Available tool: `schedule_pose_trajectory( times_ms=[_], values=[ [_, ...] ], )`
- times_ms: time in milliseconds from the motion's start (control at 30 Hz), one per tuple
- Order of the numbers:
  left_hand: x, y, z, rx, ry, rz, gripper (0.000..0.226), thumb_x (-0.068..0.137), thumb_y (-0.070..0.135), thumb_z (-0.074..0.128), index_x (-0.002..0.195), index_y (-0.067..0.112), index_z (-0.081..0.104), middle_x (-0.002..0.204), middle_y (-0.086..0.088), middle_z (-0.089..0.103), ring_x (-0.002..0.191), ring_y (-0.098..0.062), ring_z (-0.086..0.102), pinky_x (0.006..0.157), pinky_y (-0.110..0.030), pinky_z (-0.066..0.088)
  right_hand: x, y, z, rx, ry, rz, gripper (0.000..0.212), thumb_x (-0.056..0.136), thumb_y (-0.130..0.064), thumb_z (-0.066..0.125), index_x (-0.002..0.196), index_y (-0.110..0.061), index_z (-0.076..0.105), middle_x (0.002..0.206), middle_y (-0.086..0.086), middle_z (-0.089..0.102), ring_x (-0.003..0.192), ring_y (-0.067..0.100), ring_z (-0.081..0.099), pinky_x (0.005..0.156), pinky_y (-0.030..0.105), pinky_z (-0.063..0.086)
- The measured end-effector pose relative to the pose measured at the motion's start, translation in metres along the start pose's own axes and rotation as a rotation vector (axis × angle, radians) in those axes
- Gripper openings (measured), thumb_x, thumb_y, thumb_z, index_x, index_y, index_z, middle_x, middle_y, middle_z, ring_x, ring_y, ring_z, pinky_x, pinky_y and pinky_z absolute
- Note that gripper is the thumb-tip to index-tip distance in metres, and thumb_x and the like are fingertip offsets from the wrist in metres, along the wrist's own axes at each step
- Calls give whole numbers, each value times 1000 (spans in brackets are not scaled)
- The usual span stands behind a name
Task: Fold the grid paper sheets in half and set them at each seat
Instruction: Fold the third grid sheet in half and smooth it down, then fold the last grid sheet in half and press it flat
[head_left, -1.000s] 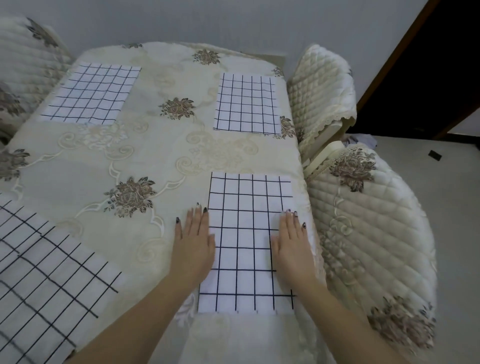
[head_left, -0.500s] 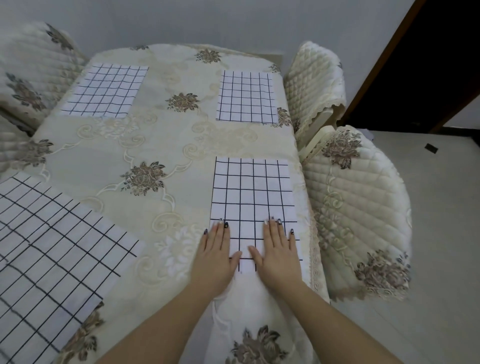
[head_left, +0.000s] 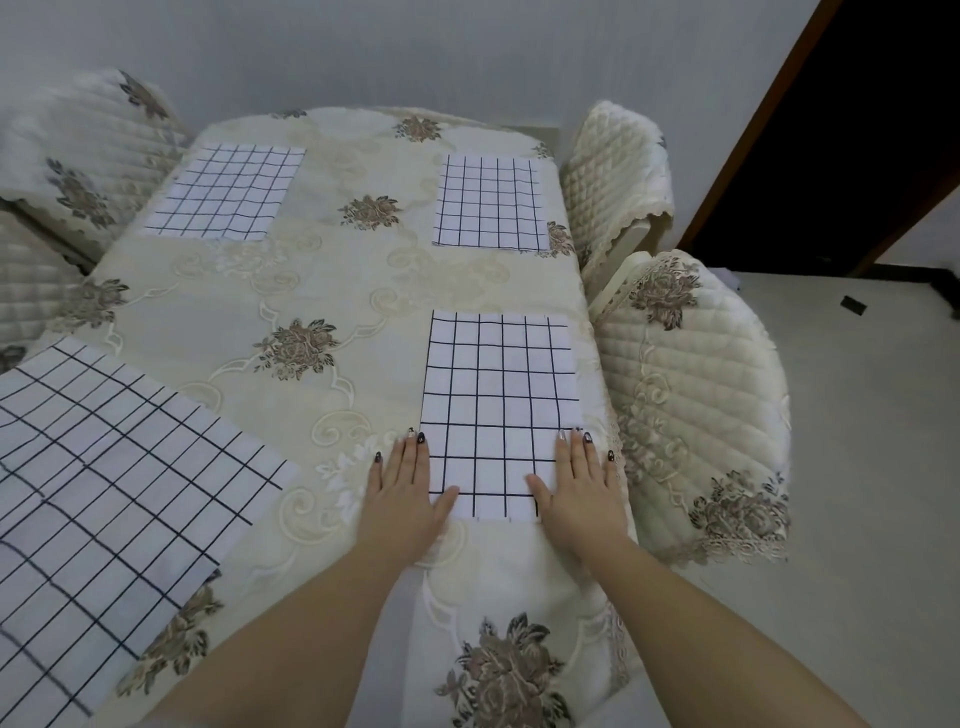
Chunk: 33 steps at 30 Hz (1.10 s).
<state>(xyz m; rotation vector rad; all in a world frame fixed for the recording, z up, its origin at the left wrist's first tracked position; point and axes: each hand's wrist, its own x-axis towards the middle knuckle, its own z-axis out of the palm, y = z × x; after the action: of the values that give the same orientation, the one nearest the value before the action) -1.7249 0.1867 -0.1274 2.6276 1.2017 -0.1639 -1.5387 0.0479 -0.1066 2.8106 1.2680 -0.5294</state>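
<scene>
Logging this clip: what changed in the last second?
Both hands, left hand and right hand, slid from mid-sheet to the near corners of the white black-gridded paper sheet, lying flat, nothing gripped. The three other grid sheets stayed put.

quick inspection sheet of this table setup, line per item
surface: table under a cream floral cloth
job's things: near right sheet, far right sheet and far left sheet lie flat by seats; large sheet at near left, overhanging the edge
clutter: nothing seen
hands: left hand and right hand flat, palms down, on the near right sheet's lower corners
cables: nothing seen
surroundings: quilted chair covers, grey wall, dark doorway
</scene>
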Motion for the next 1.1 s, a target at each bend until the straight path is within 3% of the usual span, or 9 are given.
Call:
schedule_pose_trajectory(
  times_ms=[100,233,433,533,600,700,900,1033,1100],
  values=[
    [4,-4,-6,-46,-21,15,77,89,54,3,154,11,2,163,-2,-2,150,-16,-3,119,-37,-4,3,0,-7,-35,-62,1,76,94,-62,10,152,-18,-12,160,2,-17,147,17,-17,119,44,-9],
    [4,-10,-32,-396,0,23,59,102,26,34,153,9,11,162,-4,11,149,-17,10,120,-33,8,5,-3,-21,45,-76,19,72,97,-56,16,153,-15,-5,161,4,-10,148,19,-11,119,45,-6],
    [-17,-2,-78,-924,238,-180,48,100,25,43,146,12,37,150,-4,40,138,-17,37,107,-23,27,-17,-44,-47,857,105,74,57,102,-38,33,152,-14,19,160,-1,17,147,15,13,120,35,15],
    [-37,-5,-94,-1117,341,-289,37,100,24,44,135,13,51,137,-2,54,128,-15,48,101,-23,33,-32,-73,-58,1172,53,110,44,101,-35,39,142,-18,40,144,-5,41,132,13,39,108,31,31],
    [-54,-12,-99,-1268,390,-363,28,101,25,43,123,20,58,127,1,60,123,-15,52,103,-29,38,-39,-93,-64,1315,-27,106,31,100,-34,41,124,-20,55,128,-4,56,117,13,53,103,34,40],
    [-81,-23,-103,-1435,466,-466,25,102,23,38,113,20,61,117,0,63,115,-17,58,102,-34,43,-48,-126,-67,1364,-103,42,22,98,-31,46,106,-18,62,110,1,65,100,16,65,96,38,48],
    [-137,-58,-106,-1575,724,-695,28,102,25,39,108,14,64,112,-7,67,107,-22,62,91,-32,48,-75,-192,-53,1299,-292,-135,22,96,-26,48,104,-13,64,100,5,68,91,20,68,86,37,53],
    [-186,-82,-100,-1579,884,-854,25,101,27,42,103,17,65,104,-5,69,96,-22,67,72,-26,50,-105,-234,-30,1196,-446,-284,21,97,-26,47,102,-15,64,99,6,68,89,20,69,85,38,54],
    [-210,-94,-93,-1547,929,-926,24,100,29,43,103,18,64,104,-3,69,97,-19,66,83,-31,53,-121,-251,-20,1144,-504,-346,17,97,-27,48,97,-19,64,96,3,68,87,19,69,84,38,55]
  ],
)
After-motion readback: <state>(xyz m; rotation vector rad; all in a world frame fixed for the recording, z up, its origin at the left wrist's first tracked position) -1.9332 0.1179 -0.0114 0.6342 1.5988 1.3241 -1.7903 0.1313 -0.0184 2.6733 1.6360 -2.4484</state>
